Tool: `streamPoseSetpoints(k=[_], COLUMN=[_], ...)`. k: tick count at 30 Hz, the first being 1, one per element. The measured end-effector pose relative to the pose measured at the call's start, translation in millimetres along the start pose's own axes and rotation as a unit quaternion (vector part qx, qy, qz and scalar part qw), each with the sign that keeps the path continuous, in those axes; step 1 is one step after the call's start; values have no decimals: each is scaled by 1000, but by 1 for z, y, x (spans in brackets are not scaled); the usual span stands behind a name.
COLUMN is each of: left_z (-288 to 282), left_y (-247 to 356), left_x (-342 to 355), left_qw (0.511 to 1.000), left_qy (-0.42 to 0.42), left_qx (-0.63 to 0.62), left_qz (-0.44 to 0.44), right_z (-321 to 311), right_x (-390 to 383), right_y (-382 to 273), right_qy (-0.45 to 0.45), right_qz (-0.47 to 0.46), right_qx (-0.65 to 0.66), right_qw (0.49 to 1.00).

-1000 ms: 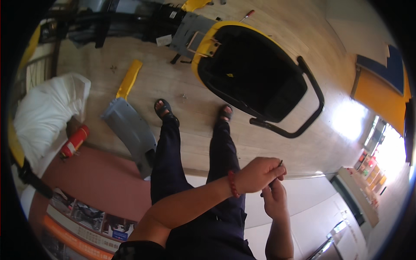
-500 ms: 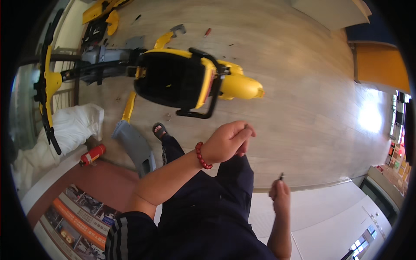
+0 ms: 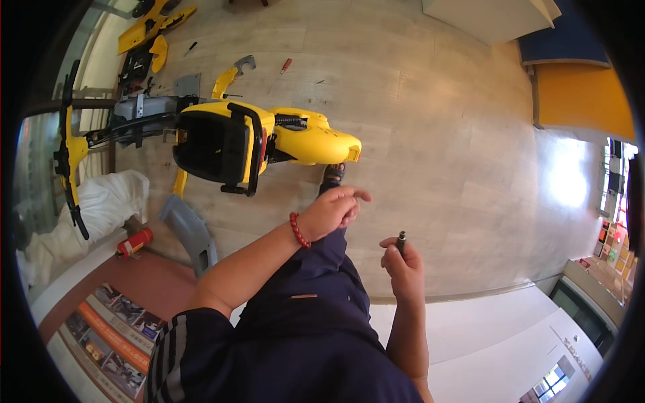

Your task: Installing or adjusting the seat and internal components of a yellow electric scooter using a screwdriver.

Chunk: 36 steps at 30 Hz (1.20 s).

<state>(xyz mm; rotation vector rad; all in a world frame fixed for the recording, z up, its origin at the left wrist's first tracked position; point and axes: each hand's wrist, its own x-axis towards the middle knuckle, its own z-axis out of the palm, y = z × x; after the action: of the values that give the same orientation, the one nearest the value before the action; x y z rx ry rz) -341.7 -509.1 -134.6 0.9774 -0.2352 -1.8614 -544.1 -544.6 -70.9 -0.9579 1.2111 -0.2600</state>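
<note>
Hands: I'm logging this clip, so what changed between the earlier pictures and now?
A second ago both hands met around the small dark bit. Now the left hand has let go and moved up-left, fingers loose; the right hand alone pinches it upright. The yellow scooter still lies on the floor.

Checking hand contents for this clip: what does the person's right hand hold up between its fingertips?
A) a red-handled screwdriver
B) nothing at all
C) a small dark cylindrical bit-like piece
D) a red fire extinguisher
C: the right hand pinches a small dark cylindrical piece upright at its fingertips, while the left hand, with a red bead bracelet at its wrist, holds nothing visible.
</note>
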Motion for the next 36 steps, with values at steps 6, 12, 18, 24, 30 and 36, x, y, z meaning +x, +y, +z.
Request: streamPoseSetpoints(k=[6, 12, 18, 24, 30, 36], left_z=[-23, -61, -101, -196, -361, -483], left_y=[59, 112, 139, 123, 7, -47], left_x=[74, 105, 122, 220, 406, 521], left_qw=[989, 977, 913, 832, 765, 733], left_qy=[64, 146, 364, 510, 641, 676], left_qx=[-74, -19, -50, -162, 27, 68], left_qz=[110, 157, 177, 147, 48, -42], right_z=[-86, -99, -79, -27, 43, 139], right_x=[60, 140, 265, 486, 784, 934], right_y=[-38, -114, -156, -118, 11, 106], right_qy=[44, 36, -88, -183, -283, -258], right_qz=[31, 91, 90, 166, -30, -211], right_qx=[-35, -97, -241, -343, -697, -721], right_qw=[998, 990, 962, 906, 659, 607])
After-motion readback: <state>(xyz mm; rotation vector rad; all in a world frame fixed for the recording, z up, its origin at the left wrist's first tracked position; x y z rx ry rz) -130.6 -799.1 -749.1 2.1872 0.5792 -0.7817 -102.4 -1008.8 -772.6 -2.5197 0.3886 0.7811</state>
